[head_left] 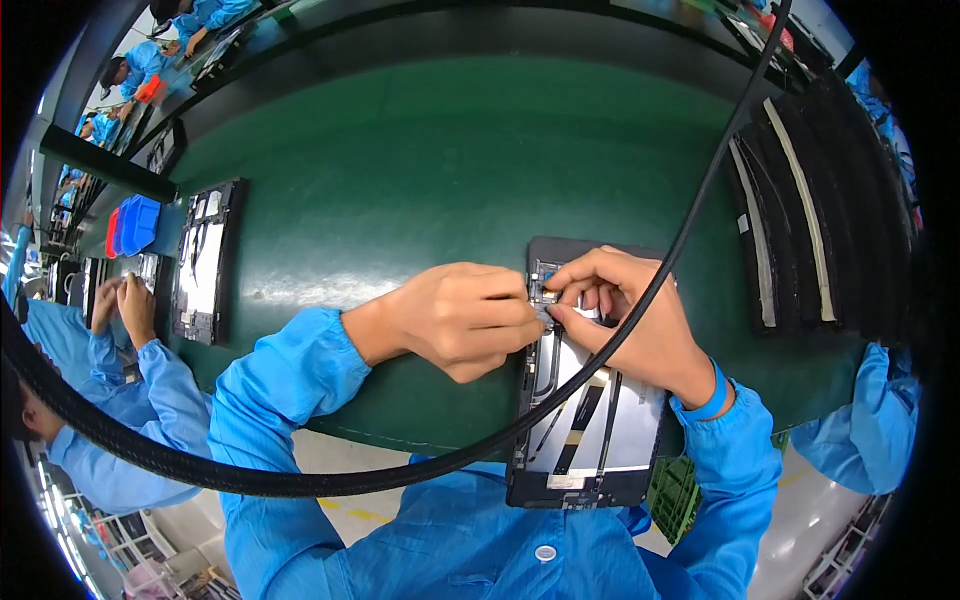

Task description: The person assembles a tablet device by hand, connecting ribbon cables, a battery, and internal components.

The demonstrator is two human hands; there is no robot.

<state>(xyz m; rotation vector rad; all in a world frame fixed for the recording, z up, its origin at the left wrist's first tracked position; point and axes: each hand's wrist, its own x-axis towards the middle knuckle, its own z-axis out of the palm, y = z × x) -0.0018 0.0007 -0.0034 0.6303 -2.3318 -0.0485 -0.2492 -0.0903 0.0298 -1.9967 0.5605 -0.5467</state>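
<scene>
1. A flat, rectangular, dark-framed opened tablet-like device with a silvery inner plate and thin black ribbon strips [590, 420] lies in the lower middle of the frame, its near end overhanging the edge of the green-topped counter [440, 170] toward the person's body.
2. It looks thin, rigid and light, yet fragile: the exposed inner parts and ribbon strips probably bend or tear easily, so the dark outer frame seems the safest place to hold it.
3. The left hand [465, 318], at the centre of the frame, is curled with its fingertips pinched at a tiny part near the upper left corner of the device; the part is too small to identify.
4. The right hand [640, 320], just right of centre, rests over the device's upper end, thumb and forefinger closed on that same small spot, touching the left fingertips.
5. A thick black braided cable [640, 300] arcs from the upper right across the right hand to the lower left.
6. A second opened dark device [208, 262] lies at the left of the frame, with blue and red small plastic trays [132, 224] beside it.
7. Another person's hands [122, 305] are at the far left edge.
</scene>
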